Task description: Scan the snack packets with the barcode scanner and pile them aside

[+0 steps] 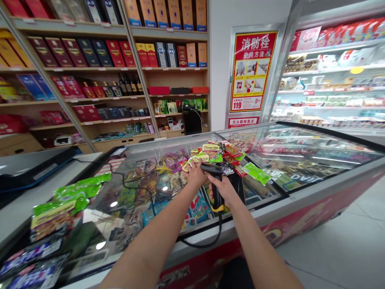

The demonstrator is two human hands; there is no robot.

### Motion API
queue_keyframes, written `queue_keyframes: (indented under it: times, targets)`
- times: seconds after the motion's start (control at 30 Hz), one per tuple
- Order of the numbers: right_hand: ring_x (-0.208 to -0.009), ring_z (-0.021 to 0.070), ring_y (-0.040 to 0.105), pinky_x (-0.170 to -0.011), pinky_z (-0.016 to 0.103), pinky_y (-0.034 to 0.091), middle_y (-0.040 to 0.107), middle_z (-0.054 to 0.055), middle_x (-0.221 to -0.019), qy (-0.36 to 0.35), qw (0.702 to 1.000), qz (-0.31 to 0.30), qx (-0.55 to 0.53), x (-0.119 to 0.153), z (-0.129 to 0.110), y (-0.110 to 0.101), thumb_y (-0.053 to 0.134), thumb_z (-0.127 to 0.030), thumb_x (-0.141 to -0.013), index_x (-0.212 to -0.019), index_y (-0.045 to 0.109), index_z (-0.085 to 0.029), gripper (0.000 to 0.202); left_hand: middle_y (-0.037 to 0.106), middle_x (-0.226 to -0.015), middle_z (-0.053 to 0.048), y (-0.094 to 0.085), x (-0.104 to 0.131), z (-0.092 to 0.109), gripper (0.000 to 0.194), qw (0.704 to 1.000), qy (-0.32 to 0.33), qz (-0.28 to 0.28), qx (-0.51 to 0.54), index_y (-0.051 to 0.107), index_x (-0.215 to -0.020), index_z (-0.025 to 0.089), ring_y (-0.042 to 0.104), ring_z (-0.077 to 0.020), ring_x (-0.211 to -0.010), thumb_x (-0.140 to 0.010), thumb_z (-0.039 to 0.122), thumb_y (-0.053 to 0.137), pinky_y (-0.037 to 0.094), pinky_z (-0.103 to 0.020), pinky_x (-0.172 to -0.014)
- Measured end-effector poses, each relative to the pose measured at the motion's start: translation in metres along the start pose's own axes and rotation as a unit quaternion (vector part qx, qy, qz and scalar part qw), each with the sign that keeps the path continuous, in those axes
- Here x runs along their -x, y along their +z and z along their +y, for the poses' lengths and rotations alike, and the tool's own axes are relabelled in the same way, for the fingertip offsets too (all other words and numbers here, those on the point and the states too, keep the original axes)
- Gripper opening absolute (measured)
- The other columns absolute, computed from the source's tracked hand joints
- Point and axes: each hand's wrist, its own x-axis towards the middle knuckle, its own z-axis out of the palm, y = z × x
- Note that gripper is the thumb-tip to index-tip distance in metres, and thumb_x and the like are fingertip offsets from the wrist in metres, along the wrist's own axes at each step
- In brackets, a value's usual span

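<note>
My right hand (225, 190) is wrapped around the handle of a black barcode scanner (217, 196) with a yellow base, its head pointing left. Close beside the scanner head, my left hand (195, 176) grips the edge of a green snack packet (199, 159) with a pale yellow label. A heap of snack packets (211, 149) in green, yellow and red lies just beyond both hands on the glass freezer top (132, 224). Right of the heap rests a bright green packet (256, 173). The scanner's black cable (220, 228) loops down over the freezer's front edge.
Green packets (75, 192) and dark purple packets (33, 257) lie at the left on the freezer. Behind them is a counter with a dark flat device (39, 168). Shelves of boxed bottles (96, 52) line the back wall; a lit refrigerated case (333, 76) stands at right.
</note>
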Motion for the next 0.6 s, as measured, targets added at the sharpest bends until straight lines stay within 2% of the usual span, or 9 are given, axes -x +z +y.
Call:
queue_keyframes:
  times: [0.13, 0.27, 0.4, 0.6]
  targets:
    - [-0.038, 0.0110, 0.051, -0.037, 0.024, 0.047, 0.054, -0.005, -0.049, 0.008, 1.000, 0.013, -0.008, 0.003, 0.002, 0.002, 0.078, -0.043, -0.066, -0.074, 0.054, -0.018, 0.036, 0.009, -0.163, -0.014, -0.005, 0.001, -0.007, 0.092, 1.000, -0.009, -0.005, 0.013, 0.023, -0.153, 0.029, 0.007, -0.0397, -0.148, -0.073, 0.048, 0.064, 0.017, -0.065, -0.113]
    - [-0.038, 0.0116, 0.052, -0.038, 0.025, 0.047, 0.056, -0.003, -0.049, 0.011, 1.000, -0.017, 0.015, 0.003, 0.008, 0.015, 0.075, -0.043, -0.069, -0.073, 0.054, -0.019, 0.033, 0.006, -0.163, -0.016, -0.026, 0.010, -0.033, 0.097, 0.999, -0.025, 0.011, 0.027, 0.026, -0.152, 0.025, 0.007, -0.0410, -0.148, -0.069, 0.055, 0.067, 0.017, -0.068, -0.111]
    - [-0.037, 0.0126, 0.052, -0.037, 0.025, 0.047, 0.056, -0.002, -0.048, 0.027, 0.997, -0.069, 0.036, 0.001, 0.023, 0.046, 0.074, -0.046, -0.070, -0.070, 0.054, -0.019, 0.033, 0.009, -0.162, -0.016, -0.059, 0.028, -0.081, 0.086, 0.995, -0.095, 0.028, 0.031, 0.036, -0.147, 0.025, 0.014, -0.0393, -0.147, -0.072, 0.056, 0.066, 0.022, -0.065, -0.110]
    - [-0.037, 0.0117, 0.052, -0.038, 0.024, 0.048, 0.054, -0.001, -0.047, 0.051, 0.988, -0.133, 0.064, 0.008, 0.041, 0.107, 0.073, -0.045, -0.072, -0.060, 0.054, -0.018, 0.035, 0.020, -0.160, -0.018, -0.115, 0.066, -0.180, 0.063, 0.971, -0.217, 0.105, 0.004, 0.048, -0.137, 0.024, 0.031, -0.0358, -0.142, -0.079, 0.047, 0.061, 0.030, -0.060, -0.109]
